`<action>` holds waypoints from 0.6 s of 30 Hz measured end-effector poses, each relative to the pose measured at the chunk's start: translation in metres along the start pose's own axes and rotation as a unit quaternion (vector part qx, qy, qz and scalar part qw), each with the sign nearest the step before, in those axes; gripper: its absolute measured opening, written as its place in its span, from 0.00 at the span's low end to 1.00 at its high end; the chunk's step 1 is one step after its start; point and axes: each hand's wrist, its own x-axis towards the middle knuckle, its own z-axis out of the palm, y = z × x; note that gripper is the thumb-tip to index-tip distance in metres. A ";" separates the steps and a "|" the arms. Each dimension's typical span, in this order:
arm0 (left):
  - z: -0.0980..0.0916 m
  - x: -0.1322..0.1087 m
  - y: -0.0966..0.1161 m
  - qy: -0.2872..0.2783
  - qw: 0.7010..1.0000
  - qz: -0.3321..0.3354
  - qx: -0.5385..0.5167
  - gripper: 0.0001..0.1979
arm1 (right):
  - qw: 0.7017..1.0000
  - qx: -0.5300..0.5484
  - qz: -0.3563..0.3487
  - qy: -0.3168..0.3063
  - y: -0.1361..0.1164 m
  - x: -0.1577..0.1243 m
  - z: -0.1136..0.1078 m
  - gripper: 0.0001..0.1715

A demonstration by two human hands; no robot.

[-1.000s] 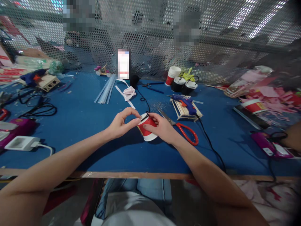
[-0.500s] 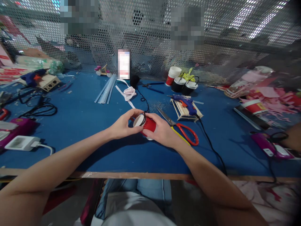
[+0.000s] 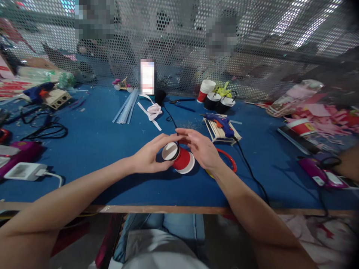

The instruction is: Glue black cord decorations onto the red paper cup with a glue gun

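My left hand (image 3: 153, 154) grips a red paper cup (image 3: 183, 161), its thumb on the near side and fingers along the far side. The cup lies tilted, white base to the left and white rim to the right. A black cord (image 3: 177, 150) wraps round the cup near its base and runs back to a black ball of cord (image 3: 160, 97). My right hand (image 3: 200, 147) is bent over the cup's far side, its fingertips pinched at the cord beside my left fingers. Scissors with red and yellow handles (image 3: 230, 160) lie partly hidden under my right wrist.
A blue glue gun (image 3: 223, 125) rests on a small stick rack at right, its cable trailing to the front. Behind stand stacked cups (image 3: 207, 89) and black-wrapped cups (image 3: 212, 101). White ribbon (image 3: 154, 111), clear glue sticks (image 3: 126, 106) and pliers (image 3: 182, 104) lie at the back.
My right hand has let go of the cup's side and moved to the cord at its far side. The cup has shifted slightly right and nearer, showing more of its rim.
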 end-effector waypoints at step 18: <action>0.000 0.002 0.002 0.016 0.998 -0.055 -0.004 0.24 | 0.941 -0.299 0.005 0.159 -0.009 0.016 -0.036 0.16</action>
